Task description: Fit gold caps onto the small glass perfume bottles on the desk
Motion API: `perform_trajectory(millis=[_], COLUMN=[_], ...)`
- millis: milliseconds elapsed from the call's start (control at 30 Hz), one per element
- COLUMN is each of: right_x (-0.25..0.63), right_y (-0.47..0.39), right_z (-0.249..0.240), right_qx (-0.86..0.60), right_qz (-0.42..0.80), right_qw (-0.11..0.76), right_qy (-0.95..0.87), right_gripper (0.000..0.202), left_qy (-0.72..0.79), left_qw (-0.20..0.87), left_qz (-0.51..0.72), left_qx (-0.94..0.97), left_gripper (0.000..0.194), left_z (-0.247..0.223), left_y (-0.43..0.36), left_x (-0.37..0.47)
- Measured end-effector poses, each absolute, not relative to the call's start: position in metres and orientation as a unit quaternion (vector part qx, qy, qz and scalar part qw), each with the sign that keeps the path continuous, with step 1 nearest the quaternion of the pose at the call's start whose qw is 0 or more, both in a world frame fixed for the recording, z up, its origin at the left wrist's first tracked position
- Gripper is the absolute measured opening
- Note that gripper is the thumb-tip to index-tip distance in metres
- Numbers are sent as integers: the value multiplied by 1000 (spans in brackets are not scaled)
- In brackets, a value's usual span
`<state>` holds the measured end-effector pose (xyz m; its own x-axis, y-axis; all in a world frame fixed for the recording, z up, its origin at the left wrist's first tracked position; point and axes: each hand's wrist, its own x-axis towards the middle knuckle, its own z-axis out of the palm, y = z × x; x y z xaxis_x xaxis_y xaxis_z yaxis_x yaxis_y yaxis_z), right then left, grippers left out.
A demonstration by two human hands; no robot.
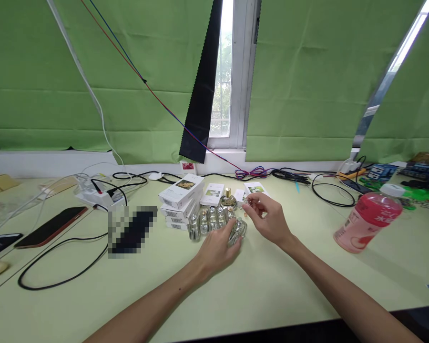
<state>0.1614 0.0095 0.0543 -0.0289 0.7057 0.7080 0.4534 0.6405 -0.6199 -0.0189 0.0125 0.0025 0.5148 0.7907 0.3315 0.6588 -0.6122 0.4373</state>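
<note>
My left hand [218,245] is wrapped round a small clear glass perfume bottle [240,228], which leans to one side on the table. A row of similar glass bottles [204,221] with small metallic necks stands just to the left of it. Behind them is a rounder bottle with a gold cap [228,192]. My right hand [268,219] hovers right of the held bottle, its thumb and fingertips pinched together. Whatever is between those fingertips is too small to make out. Under them lies a tiny orange-gold piece [245,215].
White printed boxes [181,193] are stacked left of the bottles, and a flat white box [212,194] lies behind. A pink drink bottle [368,221] stands at right. Phones [52,227], a power strip [96,193] and black cables [62,287] occupy the left side.
</note>
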Motion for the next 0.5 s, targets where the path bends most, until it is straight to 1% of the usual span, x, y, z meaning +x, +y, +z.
perform_trajectory(millis=[233, 500], right_x=[164, 165], right_y=[13, 14], right_z=[51, 51], right_qx=[-406, -403], right_qz=[121, 102], right_qw=[511, 474], right_qy=[-748, -776], right_gripper=[14, 16], left_qy=[410, 416], left_qw=[134, 139], left_qz=[268, 266], left_qx=[861, 858], left_gripper=[36, 41], left_z=[0, 1], left_y=[13, 13], left_x=[-20, -20])
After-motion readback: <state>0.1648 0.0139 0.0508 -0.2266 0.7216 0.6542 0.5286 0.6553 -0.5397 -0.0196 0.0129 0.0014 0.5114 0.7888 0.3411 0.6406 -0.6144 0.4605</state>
